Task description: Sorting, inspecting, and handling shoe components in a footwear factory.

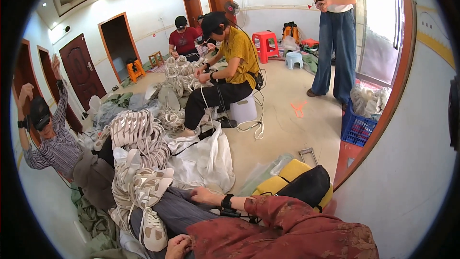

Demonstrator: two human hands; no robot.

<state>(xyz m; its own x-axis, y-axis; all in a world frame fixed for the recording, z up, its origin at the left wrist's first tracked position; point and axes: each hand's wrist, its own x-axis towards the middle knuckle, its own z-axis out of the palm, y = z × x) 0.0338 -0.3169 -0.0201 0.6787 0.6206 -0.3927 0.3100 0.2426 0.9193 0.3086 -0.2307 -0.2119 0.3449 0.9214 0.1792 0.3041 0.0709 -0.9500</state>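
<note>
Seated on the floor, legs out, w/ a heap of pale beige-and-white sneakers [139, 182] piled over the lap and spilling left. One sneaker [154, 230] lies sole-side toward the camera on the grey trousers, just beside the left hand [178, 246]. That hand's grip is curled loosely, fingers bent in, touching the trouser cloth near the shoe's heel; can't tell if it pinches a lace or anything else. Right hand [205, 195] rests flat on the thigh, fingers spread and relaxed, holding nothing, black wristband [227, 202] behind it.

Risks, as a judgement:
- The heap leans w/o support. Any leg shift or a tug on one shoe could send the stack sliding off toward the olive cloth [96, 220] at left.
- Laces hang loose between shoes; pulling one pair may drag neighbours along or knot them together.
- The near sneaker sits on a sloped thigh, not gripped as far as I can see, so it may slip down btw the knees.
- A black cable runs from the wristband area across the lap; a hand sweeping for a shoe could snag it.
- The white sack [201, 160] lies just beyond the knees, mouth slack; shoes tossed there could miss or roll out.
- Co-workers sit close w/ their own piles [139, 132], so stacks could mix.
</note>
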